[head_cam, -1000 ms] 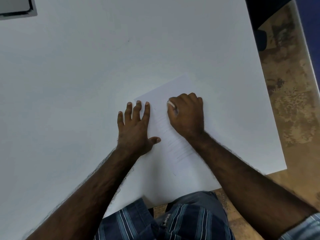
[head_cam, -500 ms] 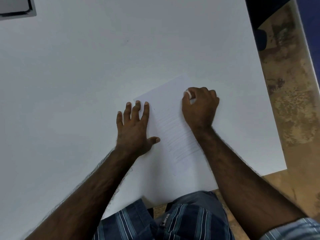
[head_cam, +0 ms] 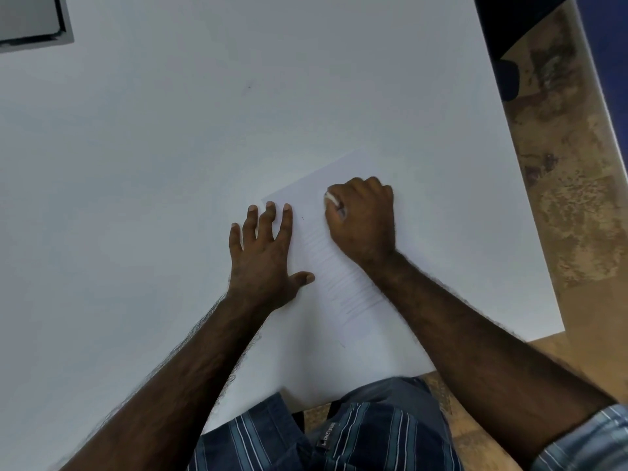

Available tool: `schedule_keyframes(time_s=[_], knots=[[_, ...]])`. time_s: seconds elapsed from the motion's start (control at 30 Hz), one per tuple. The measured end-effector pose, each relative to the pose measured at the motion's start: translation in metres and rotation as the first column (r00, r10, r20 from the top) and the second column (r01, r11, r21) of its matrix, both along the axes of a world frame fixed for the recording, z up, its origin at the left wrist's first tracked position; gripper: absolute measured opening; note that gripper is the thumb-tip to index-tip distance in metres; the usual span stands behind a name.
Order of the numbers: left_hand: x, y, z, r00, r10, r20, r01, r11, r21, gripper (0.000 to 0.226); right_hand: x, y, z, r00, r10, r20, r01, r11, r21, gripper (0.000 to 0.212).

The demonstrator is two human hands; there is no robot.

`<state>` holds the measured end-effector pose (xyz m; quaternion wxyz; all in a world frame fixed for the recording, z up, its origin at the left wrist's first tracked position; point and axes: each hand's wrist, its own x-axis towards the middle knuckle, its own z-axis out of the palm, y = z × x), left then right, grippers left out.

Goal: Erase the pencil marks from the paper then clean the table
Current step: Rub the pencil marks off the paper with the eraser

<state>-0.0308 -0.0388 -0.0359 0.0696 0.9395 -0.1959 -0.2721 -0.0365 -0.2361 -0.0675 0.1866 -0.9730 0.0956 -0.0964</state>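
White paper [head_cam: 343, 277] is lying askew near the surface's [head_cam: 170, 164] front-right corner, open room spreading left and beyond. Right hand [head_cam: 362, 219] is curling tight, pinching a white eraser [head_cam: 331, 199] onto the sheet. Left hand [head_cam: 263, 253] is pressing flat, fingers spread, on the paper's left edge.

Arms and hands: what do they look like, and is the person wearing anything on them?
Both forearms are bare and hairy. The left hand and right hand have no gloves, rings or watch that I can see. A light blue striped sleeve shows at the right arm's upper end. The left arm's sleeve is out of view.
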Motion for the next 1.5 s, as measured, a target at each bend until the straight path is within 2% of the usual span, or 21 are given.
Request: schedule_keyframes(time_s=[0.07, 0.17, 0.2, 0.23, 0.37, 0.4, 0.47, 0.57, 0.67, 0.73, 0.83, 1.07, 1.13, 1.27, 1.3, 1.4, 1.43, 1.5], knots=[[0.0, 0.0, 0.0, 1.0, 0.001, 0.003, -0.001, 1.0, -0.008, 0.122, 0.002, -0.01, 0.001, 1.0, -0.018, -0.008, 0.018, 1.0, -0.022, 0.012], [0.001, 0.0, 0.0, 1.0, 0.003, -0.005, -0.003, 1.0, -0.016, 0.123, 0.012, -0.029, 0.005, 0.965, -0.262, 0.029, 0.262, 0.965, 0.026, 0.007], [0.001, 0.0, 0.0, 1.0, 0.002, -0.008, -0.002, 1.0, -0.015, 0.123, 0.014, -0.029, 0.005, 0.955, -0.295, 0.034, 0.293, 0.955, 0.053, 0.007], [0.001, 0.0, 0.0, 1.0, 0.002, -0.007, -0.002, 1.0, -0.013, 0.123, 0.015, -0.024, 0.005, 0.96, -0.279, 0.034, 0.277, 0.959, 0.065, 0.008], [0.001, 0.0, 0.0, 1.0, -0.001, -0.002, 0.001, 1.0, -0.015, 0.123, 0.005, -0.006, 0.003, 1.0, -0.016, 0.0, 0.016, 0.999, 0.028, 0.012], [0.001, 0.0, 0.0, 1.0, 0.001, 0.002, -0.001, 1.0, -0.025, 0.123, 0.007, -0.011, 0.005, 1.0, -0.027, -0.005, 0.027, 0.999, 0.027, 0.012], [0.001, 0.001, -0.003, 1.0, 0.011, 0.006, -0.011, 0.999, -0.048, 0.123, 0.014, -0.024, 0.007, 0.987, -0.158, 0.0, 0.158, 0.986, 0.046, 0.01], [-0.001, 0.005, -0.006, 1.0, 0.026, 0.004, -0.025, 0.997, -0.073, 0.122, 0.023, -0.038, 0.009, 0.954, -0.299, -0.019, 0.298, 0.942, 0.155, 0.011], [-0.005, 0.008, -0.009, 0.998, 0.055, 0.025, -0.051, 0.99, -0.133, 0.123, 0.009, -0.022, 0.016, 0.982, -0.189, 0.011, 0.181, 0.955, 0.233, 0.006], [-0.006, 0.011, -0.011, 0.997, 0.061, 0.042, -0.054, 0.986, -0.155, 0.124, -0.01, -0.005, 0.019, 1.0, -0.007, 0.01, 0.004, 0.968, 0.251, 0.003], [-0.007, 0.014, -0.016, 0.998, 0.046, 0.043, -0.038, 0.986, -0.162, 0.126, -0.041, 0.021, 0.013, 0.971, 0.219, -0.094, -0.191, 0.951, 0.242, 0.014], [-0.01, 0.017, -0.018, 0.998, 0.033, 0.051, -0.023, 0.984, -0.175, 0.135, -0.054, 0.026, 0.005, 0.903, 0.416, -0.111, -0.402, 0.907, 0.128, 0.016], [-0.009, 0.017, -0.019, 0.999, 0.028, 0.034, -0.022, 0.987, -0.162, 0.137, -0.043, 0.018, 0.008, 0.904, 0.415, -0.1, -0.412, 0.91, 0.047, 0.014], [-0.009, 0.017, -0.019, 0.999, 0.034, 0.027, -0.029, 0.984, -0.174, 0.138, -0.022, 0.003, 0.007, 0.99, 0.133, -0.05, -0.132, 0.991, 0.035, 0.01], [-0.01, 0.017, -0.019, 0.999, 0.032, 0.027, -0.027, 0.985, -0.171, 0.138, -0.024, 0.007, 0.006, 0.987, 0.154, -0.05, -0.151, 0.987, 0.048, 0.011], [-0.011, 0.017, -0.02, 0.998, 0.03, 0.046, -0.023, 0.987, -0.159, 0.137, -0.043, 0.029, 0.003, 0.904, 0.419, -0.085, -0.415, 0.908, 0.061, 0.017], [-0.011, 0.017, -0.02, 0.998, 0.031, 0.048, -0.023, 0.987, -0.157, 0.137, -0.046, 0.03, 0.002, 0.889, 0.449, -0.091, -0.446, 0.893, 0.056, 0.019], [-0.01, 0.017, -0.02, 0.999, 0.026, 0.037, -0.02, 0.989, -0.149, 0.138, -0.04, 0.024, 0.001, 0.933, 0.351, -0.084, -0.349, 0.936, 0.037, 0.018]])
